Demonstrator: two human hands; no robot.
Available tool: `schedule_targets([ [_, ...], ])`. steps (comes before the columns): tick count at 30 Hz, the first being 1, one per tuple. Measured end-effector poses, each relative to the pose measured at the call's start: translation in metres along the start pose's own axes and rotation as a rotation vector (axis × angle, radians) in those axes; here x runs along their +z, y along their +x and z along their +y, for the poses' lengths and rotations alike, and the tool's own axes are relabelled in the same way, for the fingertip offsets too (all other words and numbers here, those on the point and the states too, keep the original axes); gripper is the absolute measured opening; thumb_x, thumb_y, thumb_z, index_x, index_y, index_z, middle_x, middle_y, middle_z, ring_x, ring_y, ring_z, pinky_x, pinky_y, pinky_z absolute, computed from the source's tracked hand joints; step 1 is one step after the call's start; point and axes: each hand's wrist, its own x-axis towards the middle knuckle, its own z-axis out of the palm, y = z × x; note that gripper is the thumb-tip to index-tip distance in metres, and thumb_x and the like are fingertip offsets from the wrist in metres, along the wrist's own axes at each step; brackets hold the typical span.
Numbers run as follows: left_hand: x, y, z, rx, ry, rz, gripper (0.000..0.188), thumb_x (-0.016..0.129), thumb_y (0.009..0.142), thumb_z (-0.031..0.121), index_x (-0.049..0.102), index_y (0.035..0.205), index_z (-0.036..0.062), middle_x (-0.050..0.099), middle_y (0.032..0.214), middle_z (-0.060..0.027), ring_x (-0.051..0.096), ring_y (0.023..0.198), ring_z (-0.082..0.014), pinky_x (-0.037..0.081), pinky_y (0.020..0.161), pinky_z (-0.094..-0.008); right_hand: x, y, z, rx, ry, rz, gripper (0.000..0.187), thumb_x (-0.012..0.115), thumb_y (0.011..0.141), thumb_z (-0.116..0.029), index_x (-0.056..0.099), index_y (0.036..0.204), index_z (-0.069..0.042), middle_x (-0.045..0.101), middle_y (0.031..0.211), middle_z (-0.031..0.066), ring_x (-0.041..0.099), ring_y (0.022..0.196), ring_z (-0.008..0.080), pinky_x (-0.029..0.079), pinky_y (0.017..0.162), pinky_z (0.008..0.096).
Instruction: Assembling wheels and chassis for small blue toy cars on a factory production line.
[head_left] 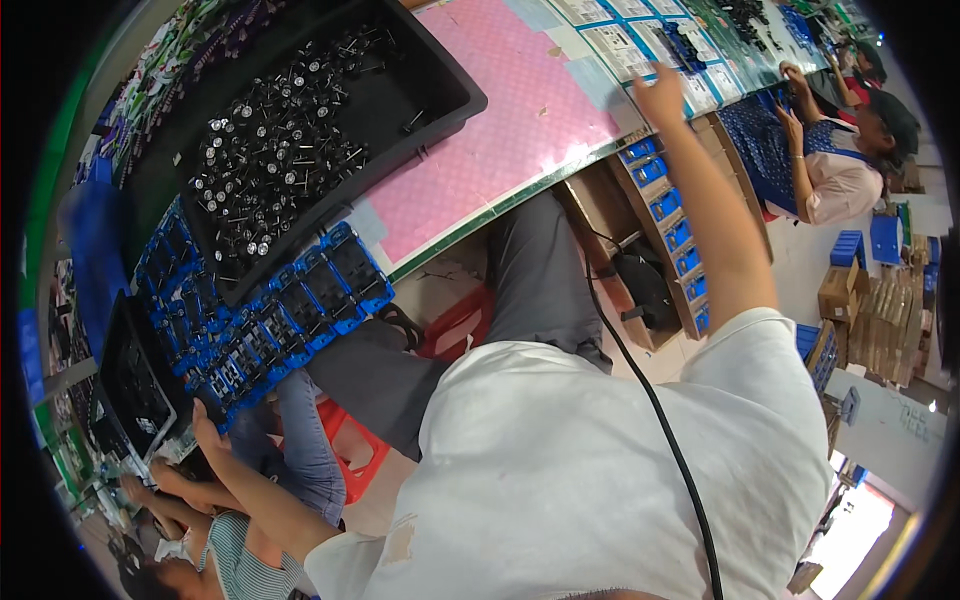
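My right hand (660,98) is over the front edge of the table at the far right. Its fingers are partly bent, with a fingertip and the thumb apart and nothing visible between them. Just beyond it are printed cards (615,50) in blue-edged rows, with a dark blue part (682,45) lying on them. At the lower left, my left hand (207,428) is beside the near end of a group of blue-and-black plastic units (300,300). Its fingers are small and partly hidden, so whether it grips a unit cannot be made out.
A large black tray (455,95) of small black parts with shiny round ends stands left of a pink mat (500,110). Below the table edge is a cardboard box (640,180) with blue parts. A black cable (650,400) crosses my shirt. Co-workers (840,170) sit on both sides.
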Motion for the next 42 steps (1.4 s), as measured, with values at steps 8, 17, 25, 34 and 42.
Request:
schedule_targets([
  [8,0.012,-0.042,0.047,0.356,1.161,0.677,0.036,0.057,0.099,0.026,0.066,0.118,-0.0039,0.065,0.116,-0.0157,0.064,0.102,-0.0278,0.051,0.089,-0.0383,0.035,0.121,0.131,0.400,-0.247,-0.425,0.083,0.072,0.081,-0.056,0.051,0.134,0.003,0.060,0.131,0.0271,0.060,0.119,0.0419,0.050,0.099,0.0472],
  [17,0.296,-0.221,0.093,0.857,0.429,0.268,0.015,0.060,0.097,0.008,0.069,0.106,0.0019,0.066,0.105,-0.0078,0.062,0.097,-0.0188,0.050,0.087,-0.0299,-0.023,0.032,0.007,0.420,0.873,-0.524,0.049,0.079,0.085,-0.026,0.065,0.118,0.007,0.068,0.104,0.0096,0.064,0.095,0.0176,0.050,0.087,0.0287],
  [25,0.478,-0.284,0.077,0.249,-0.655,-0.971,0.065,0.070,0.092,0.039,0.041,0.142,0.0098,0.059,0.127,-0.0127,0.065,0.084,-0.0135,0.049,0.054,-0.0230,-0.141,-0.098,-0.247,-0.290,1.207,-0.876,0.043,0.078,0.084,-0.019,0.062,0.120,-0.001,0.067,0.111,0.0094,0.064,0.106,0.0216,0.051,0.091,0.0341],
  [34,0.416,-0.265,0.059,0.236,-0.464,-0.689,0.039,0.057,0.102,0.024,0.046,0.135,0.0069,0.066,0.110,-0.0082,0.064,0.078,-0.0115,0.047,0.053,-0.0233,-0.001,-0.017,-0.370,-0.576,0.101,-0.857,0.053,0.084,0.071,-0.040,0.072,0.101,0.002,0.072,0.096,0.0225,0.071,0.088,0.0351,0.056,0.079,0.0407],
  [42,0.397,-0.272,0.050,0.170,-0.621,-0.584,0.032,0.062,0.100,0.028,0.052,0.121,0.0065,0.067,0.098,-0.0063,0.064,0.076,-0.0126,0.051,0.058,-0.0250,-0.064,-0.049,-0.363,-0.547,0.744,-0.779,0.055,0.084,0.074,-0.026,0.065,0.116,0.003,0.071,0.107,0.0145,0.068,0.095,0.0227,0.054,0.086,0.0362],
])
